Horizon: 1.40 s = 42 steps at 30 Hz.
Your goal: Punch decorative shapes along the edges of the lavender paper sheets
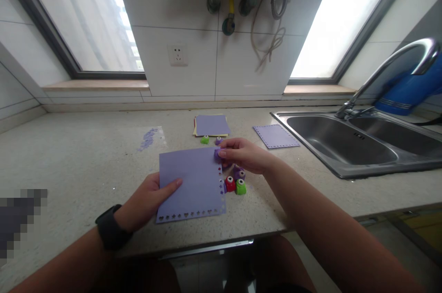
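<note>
A purple sheet of paper is held up over the counter, with star- and heart-shaped holes along its bottom edge and part of its right edge. My left hand grips its left side, thumb on top. At the top right corner, my right hand pinches a small purple craft punch set on the paper's edge. Below that hand stand a red punch, a green punch and a purple punch; others are partly hidden by the sheet and fingers.
Behind lie a paper stack, a second green punch and another purple punch. Purple cut-outs sit at left. A finished-edged purple sheet lies beside the steel sink. The counter's front edge is close to me.
</note>
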{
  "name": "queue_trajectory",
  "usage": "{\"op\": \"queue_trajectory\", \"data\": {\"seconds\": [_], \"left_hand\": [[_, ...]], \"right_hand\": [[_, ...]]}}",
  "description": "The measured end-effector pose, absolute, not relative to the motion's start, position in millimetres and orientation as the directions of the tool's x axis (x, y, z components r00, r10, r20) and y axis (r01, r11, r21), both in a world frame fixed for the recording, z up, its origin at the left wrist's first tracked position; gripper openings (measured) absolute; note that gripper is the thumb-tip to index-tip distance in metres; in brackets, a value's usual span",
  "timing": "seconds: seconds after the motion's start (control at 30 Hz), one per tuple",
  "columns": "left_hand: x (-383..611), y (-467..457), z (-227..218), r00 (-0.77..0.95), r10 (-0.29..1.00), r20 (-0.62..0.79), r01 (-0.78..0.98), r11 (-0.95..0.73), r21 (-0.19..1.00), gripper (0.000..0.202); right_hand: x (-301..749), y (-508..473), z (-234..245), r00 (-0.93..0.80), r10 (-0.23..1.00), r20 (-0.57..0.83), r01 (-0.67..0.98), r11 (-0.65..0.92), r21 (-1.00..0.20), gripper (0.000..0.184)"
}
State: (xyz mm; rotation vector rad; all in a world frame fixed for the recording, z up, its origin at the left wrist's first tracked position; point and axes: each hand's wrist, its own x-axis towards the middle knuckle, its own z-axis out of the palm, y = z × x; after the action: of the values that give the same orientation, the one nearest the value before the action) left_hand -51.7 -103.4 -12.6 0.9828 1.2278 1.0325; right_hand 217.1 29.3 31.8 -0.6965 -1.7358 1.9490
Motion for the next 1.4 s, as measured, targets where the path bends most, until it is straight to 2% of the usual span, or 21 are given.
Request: {"op": "queue_trajectory", "data": {"seconds": [0.17, 0.33, 0.47, 0.73, 1.4], "left_hand": [[-49, -104, -11, -0.011, 0.966, -0.259, -0.045, 0.258, 0.965, 0.037], [-49, -105, -9, -0.027, 0.966, -0.258, -0.005, 0.258, 0.966, 0.037], [-50, -105, -9, -0.023, 0.963, -0.27, -0.011, 0.27, 0.963, 0.038], [-51, -105, -8, -0.031, 0.964, -0.264, 0.01, 0.264, 0.964, 0.039], [-50, -105, -7, -0.035, 0.96, -0.278, -0.014, 0.277, 0.961, 0.036]], "right_hand": [[212, 29, 13, -0.725, 0.685, -0.073, -0.077, -0.185, -0.98, 0.025], [210, 26, 9, -0.73, 0.677, -0.093, -0.107, -0.247, -0.963, 0.023], [210, 25, 10, -0.715, 0.696, -0.063, -0.145, -0.236, -0.961, 0.023], [212, 24, 8, -0.704, 0.708, -0.045, -0.103, -0.165, -0.981, 0.025], [210, 23, 4, -0.704, 0.706, -0.082, -0.096, -0.209, -0.973, 0.024]]}}
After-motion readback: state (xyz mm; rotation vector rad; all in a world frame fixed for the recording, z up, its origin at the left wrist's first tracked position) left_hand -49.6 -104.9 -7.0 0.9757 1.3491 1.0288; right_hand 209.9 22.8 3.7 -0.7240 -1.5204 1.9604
